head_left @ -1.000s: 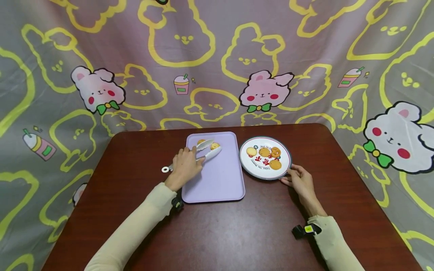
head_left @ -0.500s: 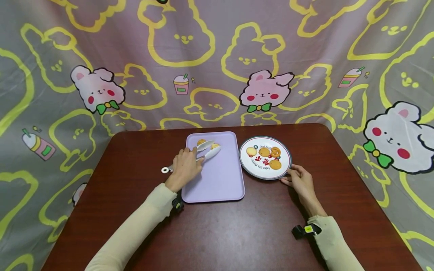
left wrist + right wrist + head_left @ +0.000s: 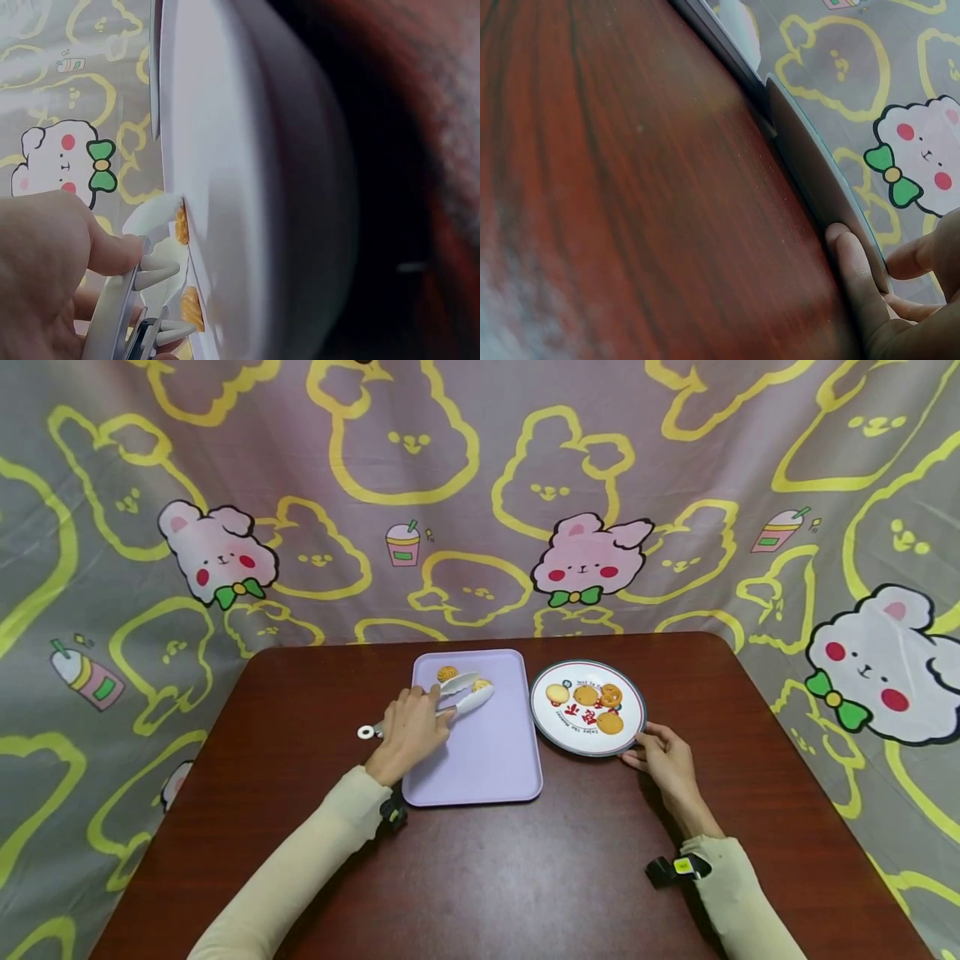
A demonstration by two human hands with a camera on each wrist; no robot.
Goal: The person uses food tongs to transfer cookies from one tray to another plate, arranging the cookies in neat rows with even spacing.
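Observation:
My left hand (image 3: 411,731) grips a pair of tongs (image 3: 112,319) with white tips, held over the lilac tray (image 3: 480,760). The tips are spread apart, around and partly over a small golden cookie (image 3: 482,684). A second, swirled cookie (image 3: 447,673) lies on the tray just behind the tips. In the left wrist view both cookies show low against the tray's surface. My right hand (image 3: 666,763) pinches the near right rim of a round white plate (image 3: 558,727), thumb above and fingers beneath. Several cookies, among them a pretzel-shaped one (image 3: 611,696), lie on this plate.
The plate stands close beside the tray's right edge, both near the far side of the dark brown table (image 3: 480,885). Behind the table hangs a curtain (image 3: 465,468) with rabbit drawings. The tongs' ring end (image 3: 365,732) sticks out past the tray's left edge.
The tongs' tips have shifted slightly right, and more of the swirled cookie shows behind them. The right hand keeps its hold on the plate.

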